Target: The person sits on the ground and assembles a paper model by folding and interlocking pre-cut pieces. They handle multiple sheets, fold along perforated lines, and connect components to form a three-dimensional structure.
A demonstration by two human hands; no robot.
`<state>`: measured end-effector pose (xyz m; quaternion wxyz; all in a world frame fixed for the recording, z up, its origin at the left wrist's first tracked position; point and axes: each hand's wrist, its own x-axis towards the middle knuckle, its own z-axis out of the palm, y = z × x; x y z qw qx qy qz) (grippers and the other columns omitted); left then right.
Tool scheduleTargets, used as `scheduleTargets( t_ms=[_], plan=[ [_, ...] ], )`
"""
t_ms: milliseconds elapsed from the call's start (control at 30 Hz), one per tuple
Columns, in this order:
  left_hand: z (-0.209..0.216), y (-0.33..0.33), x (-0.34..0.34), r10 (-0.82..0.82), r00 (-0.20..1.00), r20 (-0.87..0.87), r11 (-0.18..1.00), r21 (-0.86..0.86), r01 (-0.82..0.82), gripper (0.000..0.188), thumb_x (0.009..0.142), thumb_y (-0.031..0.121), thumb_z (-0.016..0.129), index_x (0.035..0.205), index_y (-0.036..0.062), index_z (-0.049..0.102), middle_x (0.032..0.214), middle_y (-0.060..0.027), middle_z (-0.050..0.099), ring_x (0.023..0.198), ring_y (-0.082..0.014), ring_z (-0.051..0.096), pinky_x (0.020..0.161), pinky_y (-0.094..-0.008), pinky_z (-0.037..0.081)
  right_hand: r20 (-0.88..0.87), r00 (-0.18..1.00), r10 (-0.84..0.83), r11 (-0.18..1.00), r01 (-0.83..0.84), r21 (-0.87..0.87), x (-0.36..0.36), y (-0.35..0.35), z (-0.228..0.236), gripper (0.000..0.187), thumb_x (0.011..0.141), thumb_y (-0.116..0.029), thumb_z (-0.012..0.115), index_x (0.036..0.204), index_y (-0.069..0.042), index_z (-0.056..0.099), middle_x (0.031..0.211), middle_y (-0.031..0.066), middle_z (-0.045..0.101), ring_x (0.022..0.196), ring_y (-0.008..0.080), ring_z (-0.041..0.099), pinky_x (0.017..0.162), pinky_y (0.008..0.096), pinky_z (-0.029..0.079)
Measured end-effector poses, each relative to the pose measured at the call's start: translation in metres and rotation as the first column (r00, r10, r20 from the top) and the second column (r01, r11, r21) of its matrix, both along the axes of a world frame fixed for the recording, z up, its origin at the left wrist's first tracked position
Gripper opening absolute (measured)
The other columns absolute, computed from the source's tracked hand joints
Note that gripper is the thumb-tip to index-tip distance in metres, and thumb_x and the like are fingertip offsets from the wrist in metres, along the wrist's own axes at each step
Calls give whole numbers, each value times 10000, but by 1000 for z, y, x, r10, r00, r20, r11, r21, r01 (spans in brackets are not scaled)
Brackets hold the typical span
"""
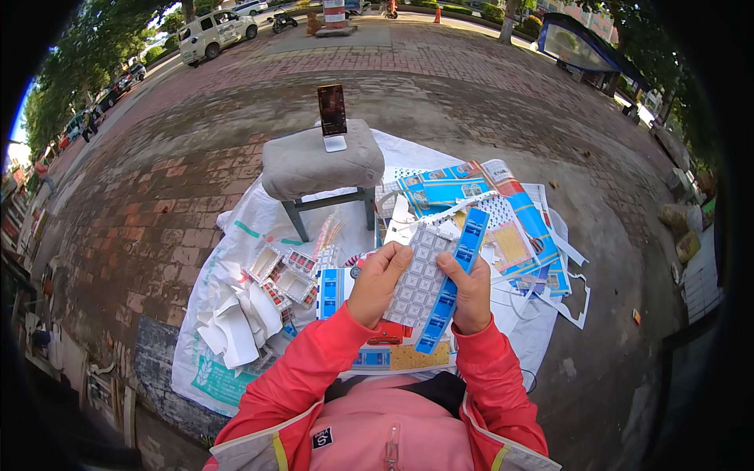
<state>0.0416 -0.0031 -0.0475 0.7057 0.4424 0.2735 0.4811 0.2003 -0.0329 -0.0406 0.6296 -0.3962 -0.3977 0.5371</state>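
Between both hands is a printed card piece (420, 276), with a grey grid of squares and a blue strip (465, 259) along its right side. My left hand (377, 284) grips its left edge, thumb on top. On the right edge my right hand (469, 290) is closed, its thumb pressed on the card near the blue strip. The fingers beneath are hidden. Below the card, more printed sheets (334, 292) in blue, red and tan lie across my lap. Several small folded card boxes (292, 276) and white card scraps (236, 318) lie to the left.
A padded stool (322, 166) holds a phone (331, 110) on a white stand. Printed card sheets (522, 212) and cut-out offcuts (577, 302) pile up at the right. Everything lies on a white woven sheet (196, 345) over brick paving (169, 228). A van (218, 35) stands far off.
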Motion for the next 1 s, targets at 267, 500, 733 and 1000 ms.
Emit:
scheduleTargets(
  t_ms=[267,500,733,1000],
  plan=[
    [-4,-2,13,476,827,-299,828,469,-307,302,1065,278,367,940,29,483,757,-61,506,701,-116,448,637,-298,392,-68,995,-68,991,76,112,-16,-5,2,254,918,-142,658,1106,25,629,976,54,677,855,109,611,779,255,486],
    [-10,5,15,417,902,-116,863,360,-353,311,1069,280,361,916,35,477,776,-29,504,724,-94,430,666,-268,397,156,987,-39,994,23,105,-14,-12,-3,285,948,-170,624,1155,24,590,1003,52,657,861,105,588,780,251,478],
    [-29,19,9,366,931,-13,923,130,-361,309,1063,303,384,974,55,544,815,21,573,723,-31,515,672,-202,444,169,985,41,968,-81,236,-9,-15,-2,271,975,-175,585,1151,31,572,997,60,630,805,91,564,719,241,469],
    [-43,15,8,358,896,-265,923,245,-296,276,1052,264,419,1178,27,482,926,-22,597,801,-68,557,717,-221,463,93,988,122,983,-133,125,-17,-12,-7,274,940,-107,628,1162,19,528,966,46,619,784,81,580,687,220,476]
  ],
)
